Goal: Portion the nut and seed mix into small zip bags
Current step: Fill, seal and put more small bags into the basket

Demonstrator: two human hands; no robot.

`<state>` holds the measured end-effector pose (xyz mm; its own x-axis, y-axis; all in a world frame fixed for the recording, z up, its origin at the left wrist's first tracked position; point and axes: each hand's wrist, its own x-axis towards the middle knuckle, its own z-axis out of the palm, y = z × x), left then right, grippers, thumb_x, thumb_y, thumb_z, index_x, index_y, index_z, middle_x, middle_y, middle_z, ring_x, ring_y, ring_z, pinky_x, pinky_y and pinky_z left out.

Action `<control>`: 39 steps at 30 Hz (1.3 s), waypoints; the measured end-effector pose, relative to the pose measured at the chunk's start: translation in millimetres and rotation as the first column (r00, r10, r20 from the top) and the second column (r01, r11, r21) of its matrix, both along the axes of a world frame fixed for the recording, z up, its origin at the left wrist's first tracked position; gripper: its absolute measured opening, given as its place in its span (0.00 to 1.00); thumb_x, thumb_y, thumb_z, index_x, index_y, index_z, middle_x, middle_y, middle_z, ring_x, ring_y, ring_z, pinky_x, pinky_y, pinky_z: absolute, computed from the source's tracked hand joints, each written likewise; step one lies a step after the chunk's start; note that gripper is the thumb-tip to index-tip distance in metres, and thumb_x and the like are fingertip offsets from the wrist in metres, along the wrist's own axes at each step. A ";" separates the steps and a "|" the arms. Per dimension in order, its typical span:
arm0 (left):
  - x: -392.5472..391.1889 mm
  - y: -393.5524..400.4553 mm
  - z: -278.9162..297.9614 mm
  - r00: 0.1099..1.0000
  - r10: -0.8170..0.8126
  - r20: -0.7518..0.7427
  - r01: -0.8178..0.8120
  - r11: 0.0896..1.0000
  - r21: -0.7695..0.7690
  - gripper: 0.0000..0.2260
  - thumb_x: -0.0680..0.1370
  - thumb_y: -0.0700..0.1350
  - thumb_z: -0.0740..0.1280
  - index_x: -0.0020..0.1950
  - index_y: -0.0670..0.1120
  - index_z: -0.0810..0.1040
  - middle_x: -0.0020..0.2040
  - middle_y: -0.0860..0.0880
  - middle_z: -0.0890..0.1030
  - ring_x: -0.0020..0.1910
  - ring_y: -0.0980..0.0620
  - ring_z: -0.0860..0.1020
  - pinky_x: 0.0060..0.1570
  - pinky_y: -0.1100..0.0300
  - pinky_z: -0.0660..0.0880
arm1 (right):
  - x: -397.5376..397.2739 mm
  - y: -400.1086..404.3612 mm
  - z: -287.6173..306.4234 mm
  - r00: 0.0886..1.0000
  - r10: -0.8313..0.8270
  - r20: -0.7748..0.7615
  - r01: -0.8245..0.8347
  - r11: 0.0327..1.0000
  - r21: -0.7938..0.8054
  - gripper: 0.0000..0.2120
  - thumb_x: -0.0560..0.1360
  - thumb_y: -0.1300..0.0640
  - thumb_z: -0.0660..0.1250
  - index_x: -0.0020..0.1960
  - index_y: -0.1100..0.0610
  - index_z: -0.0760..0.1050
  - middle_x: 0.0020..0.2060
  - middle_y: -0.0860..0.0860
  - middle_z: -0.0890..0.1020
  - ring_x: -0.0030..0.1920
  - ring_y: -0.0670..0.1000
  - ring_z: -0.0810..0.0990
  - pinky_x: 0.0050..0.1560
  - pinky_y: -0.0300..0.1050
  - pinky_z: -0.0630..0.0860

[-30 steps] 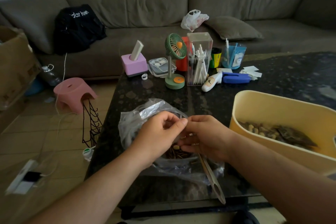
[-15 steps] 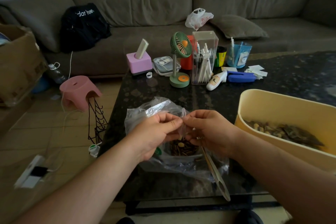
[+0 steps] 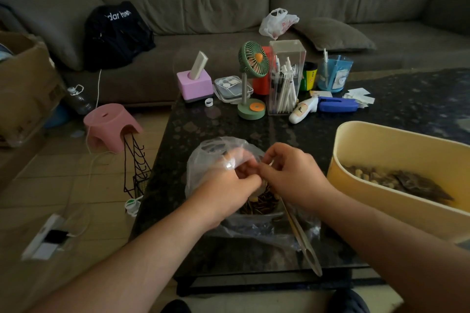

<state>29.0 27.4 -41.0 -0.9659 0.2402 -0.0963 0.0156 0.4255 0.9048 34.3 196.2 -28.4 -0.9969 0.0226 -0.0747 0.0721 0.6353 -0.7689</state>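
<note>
Hands meet over the clear bag [image 3: 203, 160]: left hand [image 3: 223, 190] and right hand [image 3: 292, 175] both pinch its film. Seeds [image 3: 259, 204] lie just under the pinch, a scoop [image 3: 302, 239] below it. Right of it, a tub [image 3: 396, 160]; beyond, a fan [image 3: 253, 62].

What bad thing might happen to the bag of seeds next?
1. Both hands, left hand and right hand, pinch the small zip bag over the table edge; a slip may spill seeds.
2. The wooden scoop overhangs the table edge; an arm might knock it off.
</note>
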 end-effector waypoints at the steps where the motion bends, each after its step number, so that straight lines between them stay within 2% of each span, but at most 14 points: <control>1: -0.6 -0.6 -0.8 0.999 -0.002 0.037 0.000 0.999 0.036 0.08 0.78 0.42 0.72 0.47 0.57 0.80 0.43 0.55 0.82 0.45 0.55 0.81 0.48 0.56 0.81 | -0.2 1.9 -0.2 1.000 0.016 0.006 -0.016 1.000 0.021 0.06 0.78 0.46 0.73 0.50 0.43 0.77 0.40 0.47 0.84 0.37 0.42 0.84 0.33 0.32 0.76; 4: -1.0 0.1 -0.3 0.987 0.053 0.154 -0.087 0.972 0.220 0.10 0.78 0.38 0.69 0.43 0.54 0.82 0.39 0.52 0.81 0.45 0.49 0.81 0.49 0.52 0.81 | 0.5 5.8 0.8 0.995 0.061 0.079 -0.063 0.997 0.033 0.08 0.77 0.53 0.73 0.53 0.43 0.77 0.42 0.47 0.85 0.39 0.43 0.85 0.35 0.33 0.77; 7: -2.3 -0.4 5.0 0.977 0.047 0.207 -0.114 0.939 0.325 0.10 0.80 0.37 0.67 0.48 0.51 0.85 0.41 0.54 0.83 0.46 0.54 0.80 0.45 0.62 0.76 | -0.4 5.4 0.9 0.991 0.059 0.118 -0.057 0.998 -0.023 0.08 0.78 0.55 0.72 0.53 0.44 0.78 0.41 0.49 0.86 0.40 0.45 0.86 0.39 0.38 0.81; 9: -1.5 -4.8 6.6 0.994 -0.086 0.066 0.066 0.964 0.256 0.10 0.79 0.41 0.72 0.54 0.56 0.85 0.49 0.57 0.83 0.52 0.60 0.81 0.47 0.67 0.76 | 0.0 4.1 1.5 0.991 0.044 0.129 -0.026 0.990 -0.139 0.05 0.78 0.57 0.72 0.52 0.48 0.80 0.39 0.51 0.87 0.38 0.46 0.86 0.40 0.41 0.84; 12: -6.4 -14.2 2.8 0.911 -0.329 -0.248 0.308 0.944 -0.121 0.23 0.72 0.51 0.81 0.62 0.66 0.78 0.65 0.60 0.76 0.67 0.62 0.74 0.65 0.69 0.71 | 0.2 4.3 4.5 0.994 0.017 0.110 0.008 0.974 -0.225 0.03 0.78 0.59 0.71 0.48 0.51 0.82 0.36 0.52 0.86 0.35 0.48 0.85 0.40 0.43 0.83; 14: -4.9 -13.6 1.5 0.911 -0.339 -0.236 0.323 0.941 -0.105 0.25 0.72 0.51 0.82 0.64 0.66 0.76 0.67 0.63 0.77 0.69 0.65 0.73 0.68 0.71 0.68 | 1.3 5.4 5.8 0.993 0.036 0.114 -0.009 0.973 -0.230 0.03 0.79 0.58 0.71 0.48 0.52 0.82 0.36 0.52 0.86 0.36 0.49 0.86 0.40 0.44 0.84; 18: -4.8 -17.1 -5.3 0.934 -0.321 -0.156 0.318 0.947 -0.040 0.31 0.71 0.52 0.83 0.70 0.65 0.73 0.65 0.60 0.81 0.67 0.61 0.78 0.72 0.52 0.74 | 6.0 6.4 6.7 0.984 0.073 0.165 -0.026 0.963 -0.270 0.03 0.81 0.54 0.70 0.51 0.51 0.83 0.40 0.54 0.87 0.38 0.51 0.86 0.42 0.44 0.84; 21: -3.1 -16.9 -6.0 0.953 -0.289 -0.089 0.287 0.957 -0.035 0.39 0.68 0.58 0.83 0.74 0.67 0.68 0.66 0.58 0.81 0.67 0.61 0.79 0.70 0.51 0.76 | 7.1 7.2 6.9 0.984 0.068 0.166 -0.023 0.966 -0.257 0.06 0.82 0.54 0.69 0.49 0.52 0.83 0.41 0.55 0.87 0.37 0.50 0.86 0.40 0.42 0.84; 25: -2.7 -11.9 -7.1 0.972 -0.232 -0.040 0.234 0.970 0.070 0.29 0.70 0.56 0.82 0.68 0.56 0.78 0.60 0.56 0.85 0.61 0.57 0.83 0.66 0.47 0.80 | 9.4 5.7 9.4 0.989 0.078 0.123 -0.044 0.965 -0.260 0.08 0.81 0.51 0.71 0.46 0.54 0.83 0.37 0.52 0.86 0.35 0.45 0.82 0.38 0.40 0.81; 29: -6.3 -13.8 -4.3 0.981 -0.191 0.036 0.177 0.955 0.239 0.19 0.73 0.51 0.80 0.63 0.51 0.83 0.54 0.52 0.88 0.57 0.52 0.85 0.63 0.50 0.81 | 8.5 12.4 11.9 0.984 0.096 0.149 -0.018 0.889 -0.458 0.11 0.84 0.53 0.64 0.52 0.56 0.84 0.46 0.60 0.85 0.44 0.54 0.83 0.49 0.53 0.80; 31: -9.3 -16.6 -4.5 0.983 -0.153 0.103 0.113 0.941 0.318 0.15 0.75 0.49 0.78 0.60 0.49 0.83 0.51 0.52 0.88 0.54 0.53 0.85 0.58 0.55 0.81 | 5.4 18.5 6.7 0.987 0.116 0.112 -0.075 0.944 -0.321 0.09 0.84 0.53 0.64 0.51 0.52 0.83 0.43 0.55 0.85 0.44 0.51 0.84 0.50 0.51 0.81; 33: -9.6 -18.8 -4.5 0.971 -0.164 0.172 0.087 0.920 0.383 0.10 0.78 0.45 0.75 0.59 0.47 0.83 0.49 0.52 0.87 0.50 0.55 0.85 0.55 0.58 0.80 | 5.3 25.4 -2.5 0.966 0.249 0.067 -0.251 0.967 0.031 0.07 0.83 0.51 0.67 0.50 0.45 0.83 0.43 0.46 0.85 0.43 0.42 0.83 0.48 0.42 0.81; 36: -9.3 -20.6 -4.5 0.958 -0.184 0.222 0.087 0.918 0.387 0.13 0.77 0.47 0.75 0.61 0.47 0.82 0.47 0.53 0.85 0.48 0.54 0.82 0.54 0.58 0.78 | 8.1 37.9 -18.3 0.862 0.495 0.111 -0.496 0.778 0.386 0.05 0.80 0.50 0.70 0.53 0.44 0.84 0.48 0.41 0.81 0.48 0.40 0.80 0.52 0.36 0.77; 39: -8.5 -20.9 -5.8 0.951 -0.200 0.235 0.099 0.919 0.383 0.15 0.75 0.51 0.79 0.59 0.50 0.84 0.46 0.52 0.83 0.48 0.51 0.79 0.54 0.56 0.77 | 9.8 48.2 -34.8 0.779 0.616 0.120 -0.580 0.634 0.511 0.08 0.77 0.51 0.74 0.54 0.42 0.85 0.50 0.39 0.75 0.53 0.42 0.74 0.57 0.41 0.76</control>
<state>20.4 6.4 -46.8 -0.8670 0.4466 -0.2210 -0.2078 0.0792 0.9750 44.1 244.4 -63.3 -0.8074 -0.5645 -0.1713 -0.4958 0.8068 -0.3214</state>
